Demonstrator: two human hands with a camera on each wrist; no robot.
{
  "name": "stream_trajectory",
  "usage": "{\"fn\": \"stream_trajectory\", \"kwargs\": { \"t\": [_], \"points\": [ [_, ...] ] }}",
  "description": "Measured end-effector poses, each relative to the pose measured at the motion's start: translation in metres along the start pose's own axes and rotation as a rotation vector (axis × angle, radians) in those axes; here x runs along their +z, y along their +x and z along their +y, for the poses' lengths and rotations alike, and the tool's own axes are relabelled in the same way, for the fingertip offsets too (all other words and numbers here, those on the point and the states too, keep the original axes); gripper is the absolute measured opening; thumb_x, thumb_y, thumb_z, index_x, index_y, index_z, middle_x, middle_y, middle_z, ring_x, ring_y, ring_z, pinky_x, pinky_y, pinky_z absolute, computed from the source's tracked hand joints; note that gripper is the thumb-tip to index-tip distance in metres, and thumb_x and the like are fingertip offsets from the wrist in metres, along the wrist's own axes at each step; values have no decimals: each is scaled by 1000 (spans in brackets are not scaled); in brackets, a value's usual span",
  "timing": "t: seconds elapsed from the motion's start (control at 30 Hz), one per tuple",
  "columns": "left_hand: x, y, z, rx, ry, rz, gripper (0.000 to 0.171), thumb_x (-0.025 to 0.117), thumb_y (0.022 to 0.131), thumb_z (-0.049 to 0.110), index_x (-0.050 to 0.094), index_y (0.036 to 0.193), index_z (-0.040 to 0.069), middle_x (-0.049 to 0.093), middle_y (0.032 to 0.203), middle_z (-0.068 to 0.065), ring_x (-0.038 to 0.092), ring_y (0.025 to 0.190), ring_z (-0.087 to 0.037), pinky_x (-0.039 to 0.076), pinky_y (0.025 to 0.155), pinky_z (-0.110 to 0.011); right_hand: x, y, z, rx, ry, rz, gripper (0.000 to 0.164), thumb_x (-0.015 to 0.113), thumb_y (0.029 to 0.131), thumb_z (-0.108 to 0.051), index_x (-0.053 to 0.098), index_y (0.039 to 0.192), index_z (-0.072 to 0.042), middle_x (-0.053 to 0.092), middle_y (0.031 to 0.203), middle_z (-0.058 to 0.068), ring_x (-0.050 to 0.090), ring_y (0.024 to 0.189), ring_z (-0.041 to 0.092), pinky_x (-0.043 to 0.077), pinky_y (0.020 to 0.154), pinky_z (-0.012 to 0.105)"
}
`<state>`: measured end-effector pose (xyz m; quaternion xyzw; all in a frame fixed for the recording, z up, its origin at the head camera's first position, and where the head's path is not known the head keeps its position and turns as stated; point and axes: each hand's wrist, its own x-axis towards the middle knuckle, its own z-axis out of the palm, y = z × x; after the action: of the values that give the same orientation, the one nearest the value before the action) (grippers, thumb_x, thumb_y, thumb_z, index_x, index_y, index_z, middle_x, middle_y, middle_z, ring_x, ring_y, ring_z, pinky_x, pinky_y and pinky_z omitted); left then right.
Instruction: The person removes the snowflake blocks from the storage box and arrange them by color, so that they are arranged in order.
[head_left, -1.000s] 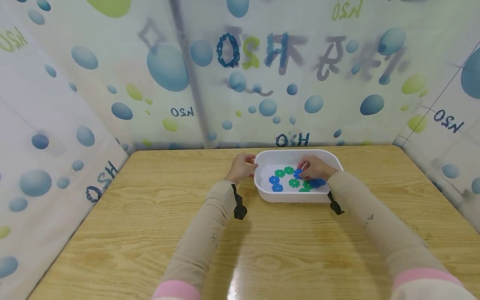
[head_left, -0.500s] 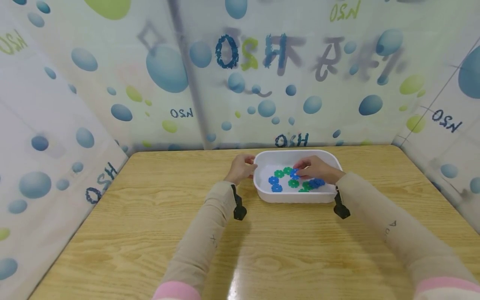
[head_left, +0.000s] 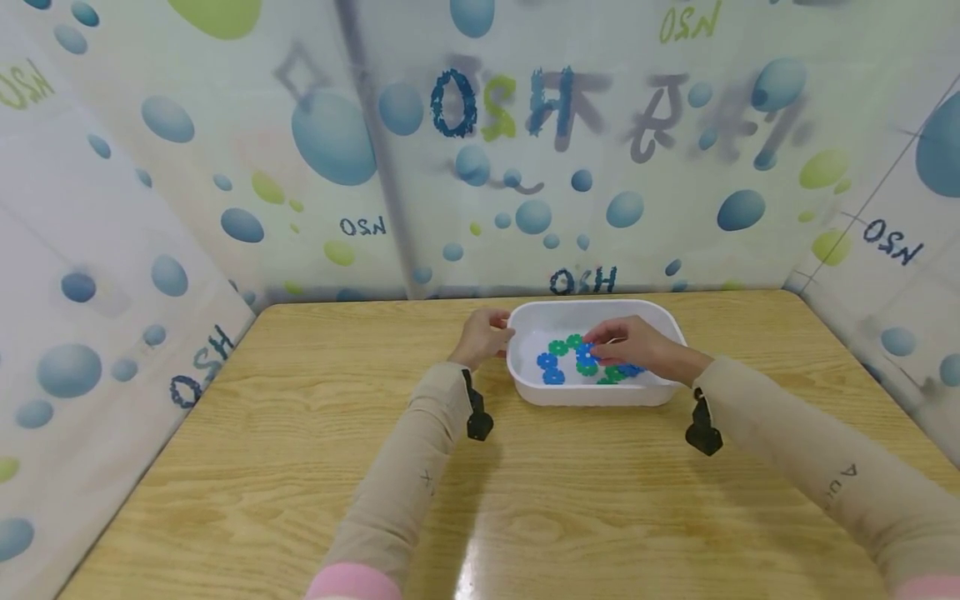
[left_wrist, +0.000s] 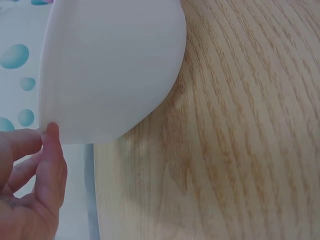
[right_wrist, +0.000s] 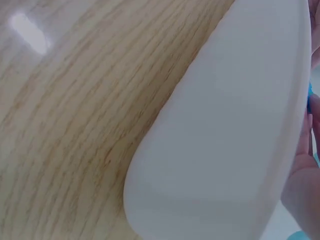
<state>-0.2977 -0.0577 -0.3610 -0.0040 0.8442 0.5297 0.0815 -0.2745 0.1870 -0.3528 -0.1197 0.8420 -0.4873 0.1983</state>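
Observation:
On the wooden table stands a white plastic tub [head_left: 592, 395] with blue and green snowflake building pieces inside. My left hand [head_left: 483, 335] is at its left end; in the left wrist view the thumb [left_wrist: 52, 145] lies on the outer wall and the fingers meet it at the rim, pinching it. Reaching over the right side, my right hand [head_left: 633, 343] pinches a blue snowflake piece [head_left: 586, 353] between thumb and fingertips. That piece overlaps a green one [head_left: 588, 370] in the head view. In the right wrist view the tub wall hides most of the hand.
Two blue pieces [head_left: 551, 369] lie at the tub's left, two green ones [head_left: 566, 343] behind them. More green pieces [head_left: 612, 375] and blue pieces [head_left: 632, 370] sit below the right hand. A bubble-patterned curtain [head_left: 480, 167] closes off the table's back.
My right hand has shifted slightly left with the blue piece, bringing it down in front of the green one. The right forearm has swung outward to the right. My left hand keeps its place.

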Motion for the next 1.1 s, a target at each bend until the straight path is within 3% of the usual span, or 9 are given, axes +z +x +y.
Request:
{"fn": "stream_trajectory", "kwargs": {
  "t": [0.43,0.6,0.93,1.1],
  "points": [
    [0,-2,1,34,-8,-3,36,55,85,0,50,121,-2,50,107,-17,55,90,-25,54,59,-27,13,-24,-18,-92,40,-31,32,60,85,-14,56,111,3,57,100,15,56,84,21,52,75,27],
    [1,-3,1,34,-6,-4,36,55,85,1,49,120,-2,50,107,-17,55,90,-26,54,59,-27,26,-34,-23,-124,97,-81,34,60,85,-14,55,111,7,57,104,19,58,87,19,51,77,30],
    [1,-4,1,33,13,-1,35,55,85,2,50,120,-1,51,107,-16,55,90,-25,54,60,-27,53,-42,-25,-145,159,-170,30,61,83,-12,58,106,7,62,96,11,60,81,16,50,79,41],
    [0,-4,1,37,18,1,35,55,86,2,50,120,-2,51,107,-16,55,90,-26,54,59,-27,67,-43,-20,-170,191,-195,29,61,83,-11,57,105,9,62,94,11,60,79,15,51,76,38]
  ]
}}
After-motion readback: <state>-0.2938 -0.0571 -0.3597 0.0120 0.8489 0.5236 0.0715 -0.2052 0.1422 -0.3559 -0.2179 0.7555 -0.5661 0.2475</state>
